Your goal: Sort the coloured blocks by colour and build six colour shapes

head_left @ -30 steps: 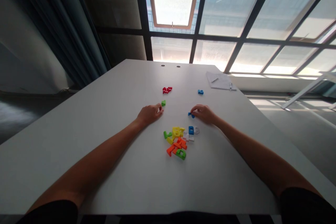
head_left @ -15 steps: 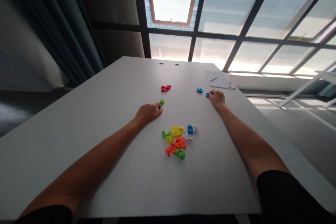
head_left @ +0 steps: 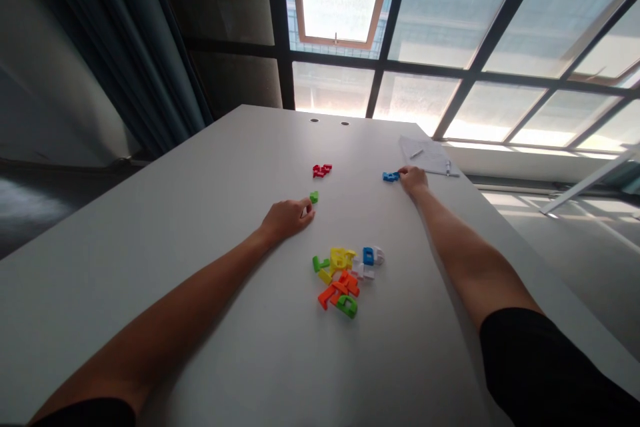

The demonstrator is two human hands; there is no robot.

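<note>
My right hand (head_left: 414, 180) pinches a small blue plastic letter (head_left: 397, 176) at the far right of the table. This letter touches or nearly touches other blue plastic pieces (head_left: 388, 177). My left hand (head_left: 289, 219) rests on the table with curled fingers, and nothing shows in them. Just beyond its fingertips lies a green plastic piece (head_left: 314, 197). Red plastic pieces (head_left: 321, 171) form a small cluster farther back. Nearer to me is a mixed pile of plastic letters: yellow (head_left: 339, 259), orange (head_left: 345, 283), green (head_left: 347, 307), white (head_left: 369, 274) and a blue one (head_left: 368, 255).
The white table (head_left: 225, 333) stretches away toward large windows. Paper sheets (head_left: 425, 153) with pens on them lie at its right back edge. Two round cable holes sit near the far edge. A dark curtain (head_left: 170, 80) hangs at left.
My right hand has moved its blue letter left, up against the other blue pieces; a gap showed between them before. The left hand stays by the green piece. The view has shifted slightly.
</note>
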